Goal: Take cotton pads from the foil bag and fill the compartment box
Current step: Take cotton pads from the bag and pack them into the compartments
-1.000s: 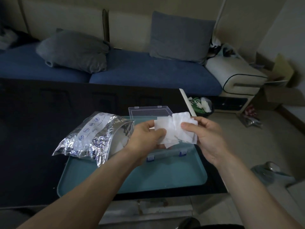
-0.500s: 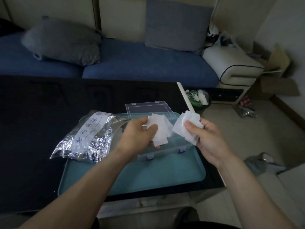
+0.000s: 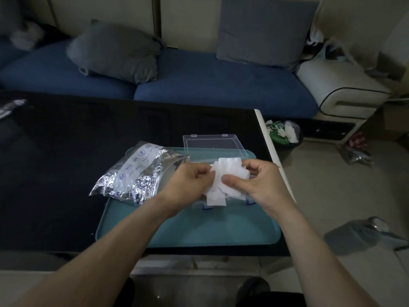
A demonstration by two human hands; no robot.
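A bunch of white square cotton pads [image 3: 223, 180] sits between both hands, above the clear compartment box [image 3: 213, 144], whose lid stands open at the back. My left hand [image 3: 188, 185] grips the pads from the left. From the right, my right hand [image 3: 259, 182] pinches them with thumb on top. The hands and pads hide the box's compartments; only its blue latches show below. The crinkled silver foil bag [image 3: 137, 173] lies open-mouthed on the left of the teal tray [image 3: 199, 229], more pads showing through its clear side.
The tray lies on a black table [image 3: 66, 162], near its right edge. Beyond the table is a blue sofa [image 3: 199, 80] with grey cushions. A small bin [image 3: 285, 136] stands on the floor to the right, with a grey object [image 3: 363, 233] nearer.
The two separate handfuls of pads have come back together into one bunch between both hands. The view has shifted slightly.
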